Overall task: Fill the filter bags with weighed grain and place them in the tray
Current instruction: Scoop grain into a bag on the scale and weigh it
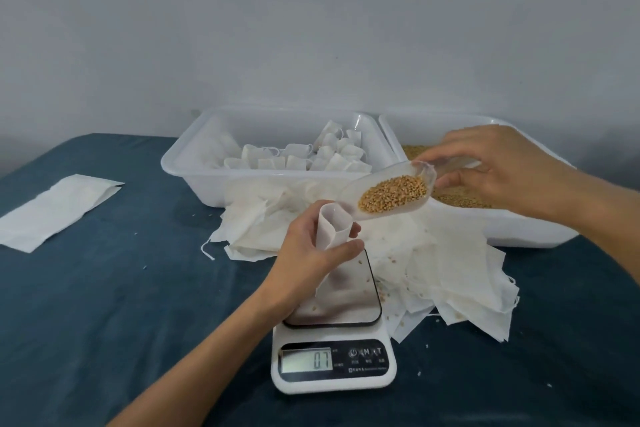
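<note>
Left hand grips an open filter bag upright, fingers and thumb curled round its upper part, so that the bag's mouth faces up and its lower end hangs down onto the steel platform of the kitchen scale. The scale's display shows 07. Right hand pinches the handle of a clear plastic scoop between fingers and thumb; the scoop is loaded with golden grain and tilts down to the left, its lip just above and to the right of the bag's mouth, close to the left hand's fingertips.

Behind the right hand stands a white tray of loose grain, partly hidden by that hand and the scoop. Just beside it on the left, a second white tray holds a heap of small filled bags with strings showing. Between the trays and the scale lies a loose pile of empty filter bags, spreading to the right of the scale, with stray grains scattered on them and on the platform. Well apart on the left, a flat stack of white bags lies on the dark blue cloth that covers the table. A plain pale wall rises behind.
</note>
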